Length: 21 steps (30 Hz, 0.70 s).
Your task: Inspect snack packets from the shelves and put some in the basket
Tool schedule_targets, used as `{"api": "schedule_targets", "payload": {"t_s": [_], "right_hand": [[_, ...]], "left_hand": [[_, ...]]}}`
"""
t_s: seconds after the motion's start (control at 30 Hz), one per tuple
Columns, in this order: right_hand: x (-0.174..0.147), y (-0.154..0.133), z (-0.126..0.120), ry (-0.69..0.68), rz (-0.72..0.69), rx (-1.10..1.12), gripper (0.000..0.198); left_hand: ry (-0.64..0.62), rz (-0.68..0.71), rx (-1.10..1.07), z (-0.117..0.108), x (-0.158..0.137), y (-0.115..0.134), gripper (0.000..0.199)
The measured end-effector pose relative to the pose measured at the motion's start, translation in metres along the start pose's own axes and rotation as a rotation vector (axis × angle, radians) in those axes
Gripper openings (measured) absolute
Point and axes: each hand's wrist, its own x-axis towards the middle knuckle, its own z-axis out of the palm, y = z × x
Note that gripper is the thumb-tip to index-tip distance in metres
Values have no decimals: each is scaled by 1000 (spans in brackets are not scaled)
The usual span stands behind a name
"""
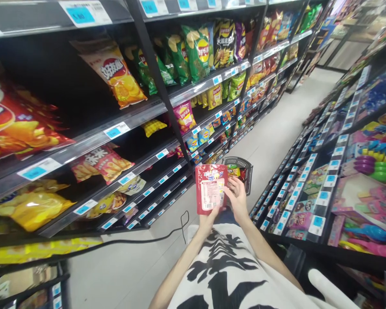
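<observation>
In front of my body I hold up a red snack pouch, with a pale label panel and a barcode facing me. My left hand grips its lower right corner, thumb on the front. At the pouch's right edge is my right hand, its fingers bent and pinching that edge; part of the grip is hidden. Just beyond my right hand is a dark shopping basket with several colourful packets in it. What supports the basket is hidden.
Shelves of chip bags line my left, including a white-and-orange bag and green bags. Toy shelves stand close on my right. The aisle floor runs ahead between them. A black cable crosses at lower left.
</observation>
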Motion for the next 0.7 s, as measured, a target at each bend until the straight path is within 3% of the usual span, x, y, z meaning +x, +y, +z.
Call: {"api": "schedule_targets", "payload": {"t_s": [0.1,0.2,0.33,0.43,0.6,0.7], "right_hand": [[-5,0,1,-127,-49,-93,74],[-11,1,4,-260,-22,-136,87],[-15,6,8,-247,3,-116,99],[-16,5,10,-200,46,-1,94],[-18,-7,9,-201,311,313,67],[-18,-15,2,-233,463,389,72]], "left_hand": [[60,61,109,0,2,2,66],[29,197,248,-2,4,2,73],[-26,308,424,-4,4,2,81],[-49,316,538,-3,1,5,76],[-74,476,655,-1,-4,11,63],[-147,633,739,-2,-6,11,48]]}}
